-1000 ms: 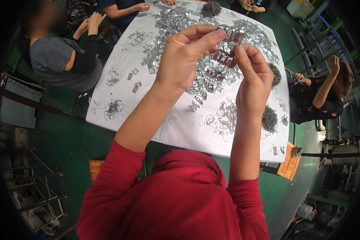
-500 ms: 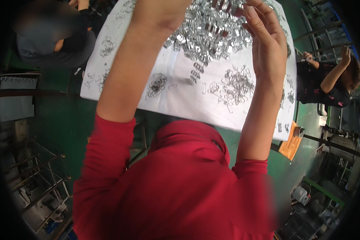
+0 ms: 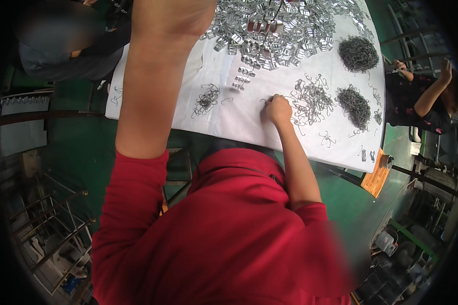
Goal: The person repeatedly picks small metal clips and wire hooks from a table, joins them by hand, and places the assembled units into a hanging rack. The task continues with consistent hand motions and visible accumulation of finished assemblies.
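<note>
My left hand (image 3: 173,18) is raised at the upper edge; its fingers are out of view. Beside it, short rows of silver metal clips (image 3: 243,79) appear to hang on thin wire over the table; what holds them at the top is hidden. My right hand (image 3: 279,108) is low at the white tabletop, fingers pinched at a small wire hook (image 3: 265,100). Just right of this hand is a loose pile of wire hooks (image 3: 313,101). A large heap of silver clips (image 3: 310,38) covers the table's far part.
A smaller hook pile (image 3: 206,101) lies left on the white table (image 3: 239,119). Two dense hook piles, one farther (image 3: 359,53) and one nearer (image 3: 354,107), lie right. A person (image 3: 66,46) sits at left, another (image 3: 417,96) at right. A wooden stool (image 3: 375,178) stands by the right corner.
My right hand has come down from the hanging clips to the tabletop beside the loose hooks, its fingers now closed. My left arm has shifted slightly left and up.
</note>
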`<state>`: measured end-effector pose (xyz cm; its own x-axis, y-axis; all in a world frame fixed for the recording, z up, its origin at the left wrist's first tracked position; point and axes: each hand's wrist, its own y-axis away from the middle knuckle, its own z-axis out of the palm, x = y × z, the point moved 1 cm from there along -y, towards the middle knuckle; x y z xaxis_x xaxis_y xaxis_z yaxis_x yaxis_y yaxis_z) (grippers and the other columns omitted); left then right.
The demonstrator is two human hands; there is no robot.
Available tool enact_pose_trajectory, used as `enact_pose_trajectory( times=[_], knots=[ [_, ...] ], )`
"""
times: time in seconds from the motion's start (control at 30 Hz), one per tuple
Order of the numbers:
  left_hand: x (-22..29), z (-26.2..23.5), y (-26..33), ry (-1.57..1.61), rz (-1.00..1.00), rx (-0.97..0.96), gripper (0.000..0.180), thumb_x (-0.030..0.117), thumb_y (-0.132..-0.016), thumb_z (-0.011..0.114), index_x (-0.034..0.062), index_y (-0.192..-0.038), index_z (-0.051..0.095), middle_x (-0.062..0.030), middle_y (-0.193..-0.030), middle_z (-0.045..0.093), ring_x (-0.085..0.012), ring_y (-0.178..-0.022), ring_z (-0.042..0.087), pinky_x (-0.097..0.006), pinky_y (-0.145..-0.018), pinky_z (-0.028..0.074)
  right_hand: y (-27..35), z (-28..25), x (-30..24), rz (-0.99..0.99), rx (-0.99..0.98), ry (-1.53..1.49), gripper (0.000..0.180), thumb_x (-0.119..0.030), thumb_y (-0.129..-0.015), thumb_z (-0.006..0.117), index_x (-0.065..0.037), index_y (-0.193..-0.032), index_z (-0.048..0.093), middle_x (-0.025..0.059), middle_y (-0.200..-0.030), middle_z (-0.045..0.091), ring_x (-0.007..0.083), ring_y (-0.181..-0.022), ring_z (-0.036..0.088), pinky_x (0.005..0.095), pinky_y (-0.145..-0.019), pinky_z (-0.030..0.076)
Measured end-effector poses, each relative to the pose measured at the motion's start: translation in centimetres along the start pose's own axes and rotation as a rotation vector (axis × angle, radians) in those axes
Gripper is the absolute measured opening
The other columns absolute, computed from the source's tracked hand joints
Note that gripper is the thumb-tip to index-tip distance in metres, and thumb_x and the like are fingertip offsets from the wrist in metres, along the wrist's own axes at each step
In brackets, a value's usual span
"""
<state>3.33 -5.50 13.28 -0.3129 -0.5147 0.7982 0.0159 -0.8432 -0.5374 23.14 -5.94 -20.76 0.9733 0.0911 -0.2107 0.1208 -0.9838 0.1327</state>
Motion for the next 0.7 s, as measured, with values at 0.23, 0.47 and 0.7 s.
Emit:
enact_pose_trajectory(
  times=[0.23,0.47,0.7],
  knots=[
    [0.7,-0.8,0.4,0.025,0.038,-0.016,0.017,0.016,-0.081,0.064,0.0052,-0.094,0.064,-0.0001,-0.085,0.064,-0.0058,-0.075,0.057,-0.019,-0.071,0.042,0.2,-6.0,1.4,-0.046,-0.191,-1.073,0.002,-0.002,-0.081,0.057,0.000,-0.080,0.056,0.0036,-0.066,0.058,0.0081,-0.055,0.050,0.0218,-0.050,0.042],
    [0.6,-1.3,0.3,0.024,-0.021,0.178,0.016,0.007,-0.080,0.064,0.0014,-0.094,0.064,-0.0013,-0.083,0.064,-0.0053,-0.073,0.056,-0.017,-0.071,0.043,1.2,-22.5,-3.6,-0.341,-0.158,-1.373,0.019,0.003,-0.076,0.062,0.002,-0.095,0.063,0.0086,-0.088,0.064,0.0131,-0.085,0.060,0.0256,-0.075,0.050],
    [1.1,-0.4,0.2,-0.181,0.108,0.182,0.016,0.011,-0.077,0.067,0.0011,-0.090,0.066,-0.0030,-0.080,0.065,-0.0064,-0.074,0.058,-0.017,-0.066,0.044,3.3,-34.1,-8.5,-0.625,0.177,-1.447,0.014,-0.003,-0.079,0.063,0.004,-0.090,0.064,0.0113,-0.085,0.065,0.0134,-0.073,0.062,0.0257,-0.065,0.054]
  ],
)
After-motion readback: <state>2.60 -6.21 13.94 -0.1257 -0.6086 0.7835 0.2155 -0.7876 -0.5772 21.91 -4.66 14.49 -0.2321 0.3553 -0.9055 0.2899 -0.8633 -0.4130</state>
